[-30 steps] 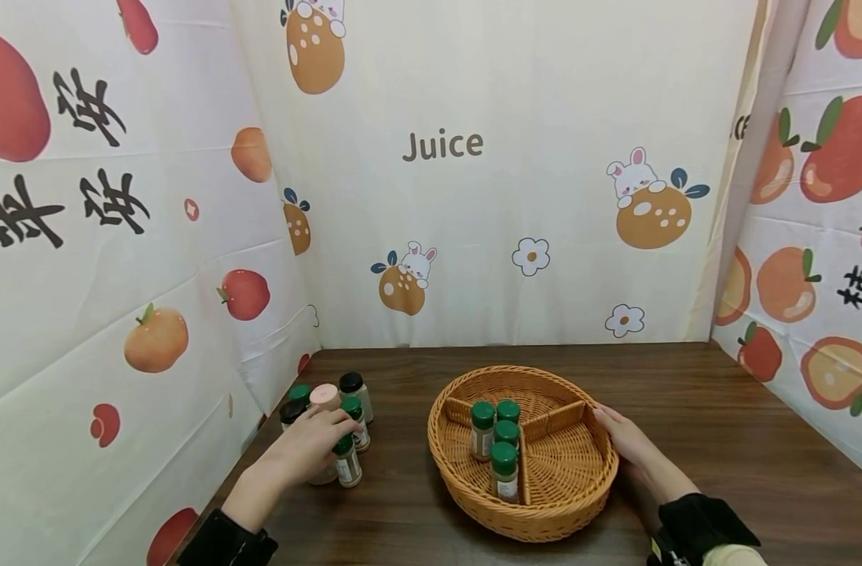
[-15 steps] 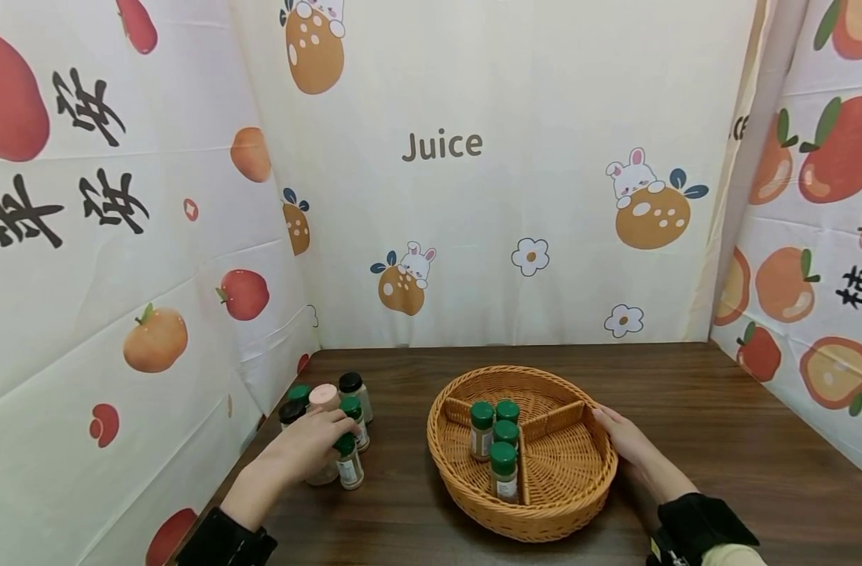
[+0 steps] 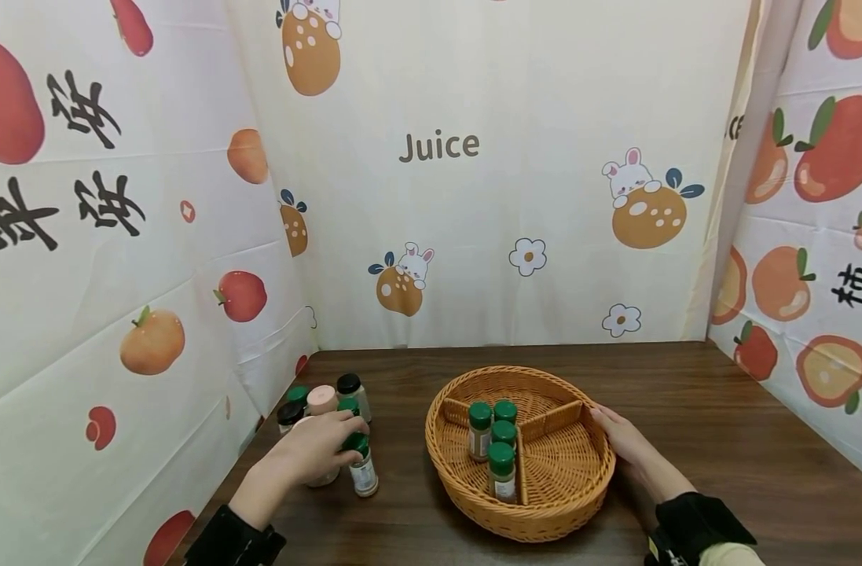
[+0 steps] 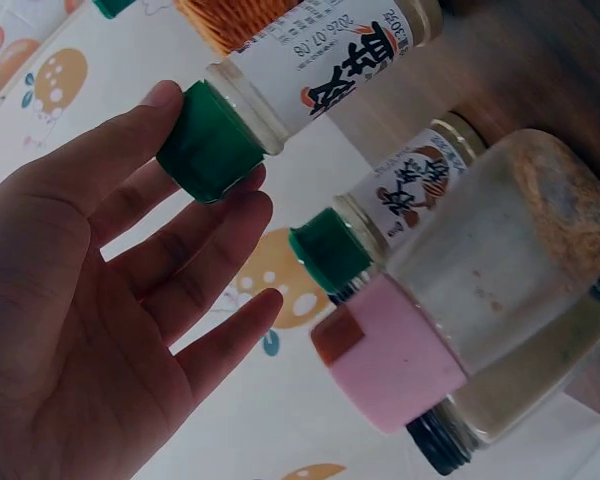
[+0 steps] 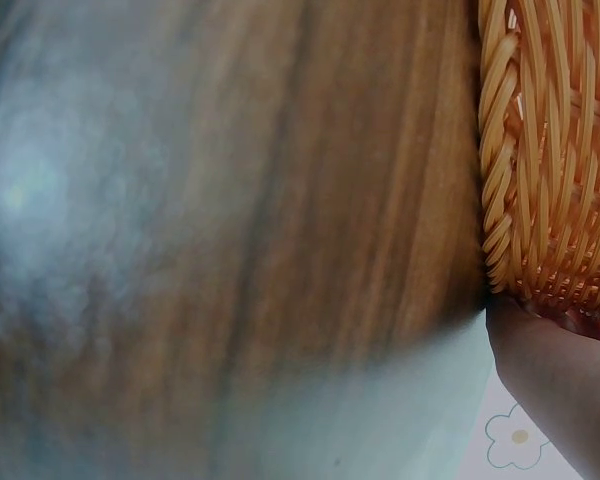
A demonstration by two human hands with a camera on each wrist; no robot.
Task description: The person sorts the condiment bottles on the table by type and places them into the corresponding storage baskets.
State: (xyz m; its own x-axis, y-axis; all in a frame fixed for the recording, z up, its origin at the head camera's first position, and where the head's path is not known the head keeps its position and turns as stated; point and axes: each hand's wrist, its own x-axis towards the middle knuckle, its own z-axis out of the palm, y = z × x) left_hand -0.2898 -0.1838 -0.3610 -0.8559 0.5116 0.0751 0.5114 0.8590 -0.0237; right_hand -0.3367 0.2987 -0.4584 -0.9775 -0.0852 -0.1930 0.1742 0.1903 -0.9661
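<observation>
Green-capped spice bottle (image 3: 362, 465) stands on the bench (image 3: 720, 440) beside the cluster; your left hand (image 3: 317, 450) pinches its cap. Your right hand (image 3: 618, 435) rests flat-fingered against the wicker basket (image 3: 544, 515). Lift it straight up next, I judge.

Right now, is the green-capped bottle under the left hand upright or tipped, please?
Tipped: the green-capped bottle leans right under the left hand, whose fingers pinch its cap.

The head camera looks forward and down over the table (image 3: 720, 424), basket (image 3: 544, 519) right of centre. The left wrist camera sits close, tilted, facing the green-capped jar (image 4: 280, 95). The right wrist camera hugs the tabletop, sharing the basket's wall at upper right.
</observation>
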